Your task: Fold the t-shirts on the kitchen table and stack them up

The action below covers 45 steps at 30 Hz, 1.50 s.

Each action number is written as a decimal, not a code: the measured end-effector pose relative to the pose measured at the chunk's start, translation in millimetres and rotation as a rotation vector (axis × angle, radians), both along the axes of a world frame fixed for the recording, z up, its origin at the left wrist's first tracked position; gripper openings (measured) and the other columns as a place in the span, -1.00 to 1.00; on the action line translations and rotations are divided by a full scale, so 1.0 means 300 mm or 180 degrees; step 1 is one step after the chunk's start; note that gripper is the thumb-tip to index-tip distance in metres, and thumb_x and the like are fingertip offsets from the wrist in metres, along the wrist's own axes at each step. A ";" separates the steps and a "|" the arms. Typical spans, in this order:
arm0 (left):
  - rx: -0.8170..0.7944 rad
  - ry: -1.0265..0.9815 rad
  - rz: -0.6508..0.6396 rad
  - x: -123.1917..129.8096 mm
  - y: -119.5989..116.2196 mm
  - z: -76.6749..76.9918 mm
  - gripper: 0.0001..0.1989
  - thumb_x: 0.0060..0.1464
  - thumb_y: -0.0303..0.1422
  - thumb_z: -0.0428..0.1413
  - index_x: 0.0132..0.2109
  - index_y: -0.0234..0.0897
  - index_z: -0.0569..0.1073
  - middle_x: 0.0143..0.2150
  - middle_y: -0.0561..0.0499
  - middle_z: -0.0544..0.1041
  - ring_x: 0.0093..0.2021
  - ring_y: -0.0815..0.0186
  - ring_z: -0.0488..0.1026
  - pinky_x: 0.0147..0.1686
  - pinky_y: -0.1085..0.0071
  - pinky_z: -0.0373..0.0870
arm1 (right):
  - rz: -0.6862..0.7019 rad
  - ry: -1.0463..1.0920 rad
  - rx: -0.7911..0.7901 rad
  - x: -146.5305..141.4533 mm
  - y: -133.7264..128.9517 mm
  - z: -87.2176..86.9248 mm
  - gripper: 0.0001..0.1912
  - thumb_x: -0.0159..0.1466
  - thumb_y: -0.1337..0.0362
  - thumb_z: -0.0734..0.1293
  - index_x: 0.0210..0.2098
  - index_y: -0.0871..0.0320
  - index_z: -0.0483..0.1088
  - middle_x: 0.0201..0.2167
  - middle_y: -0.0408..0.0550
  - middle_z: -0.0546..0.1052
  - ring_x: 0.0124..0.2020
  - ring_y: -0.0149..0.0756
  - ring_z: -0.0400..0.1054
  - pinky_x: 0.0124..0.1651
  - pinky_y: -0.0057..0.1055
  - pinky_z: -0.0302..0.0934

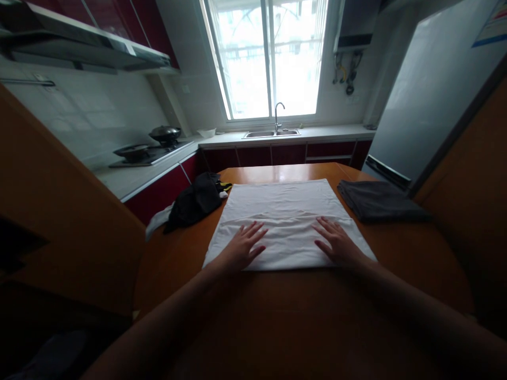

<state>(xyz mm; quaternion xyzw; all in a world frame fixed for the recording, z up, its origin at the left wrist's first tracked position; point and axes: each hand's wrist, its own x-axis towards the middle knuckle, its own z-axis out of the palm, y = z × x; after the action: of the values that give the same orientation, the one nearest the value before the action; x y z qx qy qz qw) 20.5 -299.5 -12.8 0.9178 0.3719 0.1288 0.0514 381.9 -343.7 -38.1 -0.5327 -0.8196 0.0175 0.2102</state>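
A white cloth garment, partly folded, lies spread on the wooden table. Its near part is doubled over, with a wrinkled folded edge running across the middle. My left hand rests flat on the left side of this folded layer, fingers spread. On the right side my right hand also lies flat with its fingers apart. Neither hand grips the fabric. What kind of garment it is I cannot tell.
A black bundle of clothing lies at the table's left edge. To the right sits a folded dark grey cloth. Beyond the table are a counter with a sink, a stove with a lidded wok, and a fridge.
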 end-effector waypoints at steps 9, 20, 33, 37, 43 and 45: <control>0.0277 -0.0126 0.0153 -0.468 -0.265 0.027 -0.68 0.26 -0.20 0.13 0.12 -0.07 0.55 0.04 -0.09 0.54 0.00 0.16 0.52 0.01 0.31 0.51 | 0.0314 -0.0250 0.0626 0.311 -0.300 -0.036 -0.80 0.38 0.30 0.29 -0.08 0.10 0.53 -0.12 0.06 0.51 -0.14 -0.16 0.38 -0.06 -0.24 0.29; 0.0527 -0.0199 0.0333 -0.478 -0.253 -0.017 -0.65 0.36 -0.30 -0.08 0.07 -0.17 0.56 -0.02 -0.09 0.58 -0.07 0.23 0.58 -0.04 0.37 0.54 | -0.0049 -0.0997 0.0738 0.287 -0.311 0.005 -0.78 0.33 0.49 0.23 -0.27 0.19 0.51 -0.27 0.07 0.52 -0.24 -0.16 0.36 -0.16 -0.29 0.20; 0.0733 -0.0375 0.0086 -0.578 -0.518 -0.038 -0.68 0.34 -0.39 0.01 0.15 -0.11 0.51 -0.07 -0.06 0.60 -0.10 0.27 0.59 -0.11 0.50 0.53 | 0.0273 -0.0517 0.0845 0.326 -0.555 0.013 -0.77 0.35 0.44 0.21 -0.18 0.11 0.49 -0.22 -0.01 0.55 -0.21 -0.20 0.42 -0.10 -0.27 0.20; 0.0541 -0.0310 0.0004 -0.578 -0.567 -0.016 -0.66 0.35 -0.41 -0.02 0.14 -0.06 0.51 -0.07 -0.03 0.61 -0.11 0.27 0.60 -0.13 0.48 0.54 | 0.0200 -0.0485 0.0469 0.331 -0.606 0.013 -0.81 0.35 0.37 0.25 -0.21 0.05 0.51 -0.21 -0.04 0.56 -0.19 -0.17 0.44 -0.12 -0.25 0.24; 0.0362 -0.0534 0.0440 -0.490 -0.433 0.128 -0.73 0.26 -0.20 0.11 0.04 -0.09 0.56 -0.09 -0.03 0.62 -0.14 0.22 0.59 -0.15 0.43 0.52 | -0.0145 0.0182 0.0241 0.296 -0.423 0.082 -0.80 0.36 0.16 0.29 -0.19 0.08 0.53 -0.15 0.04 0.57 -0.12 -0.13 0.46 -0.04 -0.23 0.30; 0.0286 -0.0726 0.0749 -0.431 -0.323 0.158 -0.71 0.26 -0.14 0.08 -0.05 -0.15 0.59 -0.09 -0.07 0.61 -0.11 0.18 0.58 -0.10 0.38 0.49 | -0.0234 0.0467 0.0131 0.255 -0.293 0.104 -0.77 0.36 0.16 0.27 -0.18 0.10 0.53 -0.14 0.05 0.57 -0.11 -0.12 0.46 -0.02 -0.24 0.30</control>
<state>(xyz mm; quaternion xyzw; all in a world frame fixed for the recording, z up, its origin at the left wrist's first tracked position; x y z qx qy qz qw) -108.9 -396.2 34.8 0.8487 0.4625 0.2537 0.0368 458.3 -431.5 -6.8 -0.5552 -0.7821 0.0319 0.2811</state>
